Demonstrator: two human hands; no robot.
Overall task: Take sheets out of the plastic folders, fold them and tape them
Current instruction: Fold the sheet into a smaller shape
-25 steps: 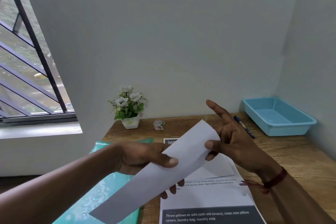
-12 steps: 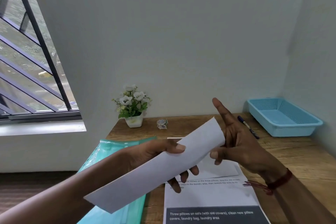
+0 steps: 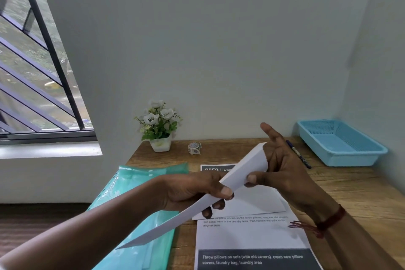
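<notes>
I hold a folded white sheet (image 3: 238,173) in the air above the desk, long and narrow, tilted nearly edge-on. My left hand (image 3: 192,190) pinches its middle from the left. My right hand (image 3: 282,171) grips its upper right end with thumb and fingers, the index finger pointing up. Teal plastic folders (image 3: 140,184) lie on the desk's left side, partly under my left arm. A printed sheet (image 3: 252,239) lies flat below my hands, with another folded white sheet (image 3: 258,201) on top of it. A small roll of tape (image 3: 194,148) stands near the back wall.
A potted plant with white flowers (image 3: 158,127) stands at the back of the wooden desk (image 3: 350,195). A light blue plastic basket (image 3: 339,142) sits at the back right, with a pen (image 3: 299,156) next to it. A barred window (image 3: 37,72) is on the left.
The folded sheet has turned from showing its broad face to nearly edge-on. My left thumb has slid along it while my right hand keeps the upper end.
</notes>
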